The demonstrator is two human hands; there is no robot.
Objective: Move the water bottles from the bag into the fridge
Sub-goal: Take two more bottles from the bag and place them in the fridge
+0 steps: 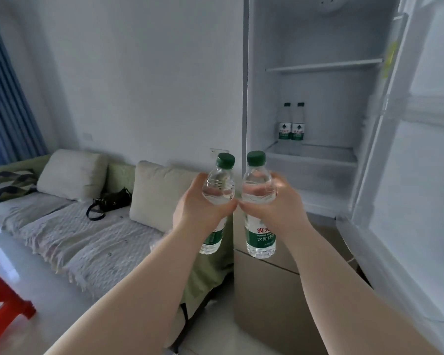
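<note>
White-walled living room, fridge (264, 103) standing open on the right, fridge door (420, 188) swung out to the far right. Left hand (200, 203) grips the left-hand bottle (219, 181) round its upper body, fingers curled. Right hand (282, 204) grips the right-hand bottle (258, 179) the same way. Both bottles have green caps and are upright, held side by side in the air in front of the fridge's left edge, near each other but apart. The hands are very close between the bottles; can't tell if they touch. Green labels show below the hands.

Inside the fridge, the left shelved bottle (284, 123) and right shelved bottle (298, 123) stand upright toward the back left of the lower shelf (326, 155), touching side by side. The upper shelf (323, 66) sits above them.

Left of the fridge is a sofa (69, 234) with a pale throw and beige cushions (72, 172). A black handbag (112, 201) lies on the seat. Blue curtain (5, 98) at the left edge, red stool (3, 306) at the bottom left.
</note>
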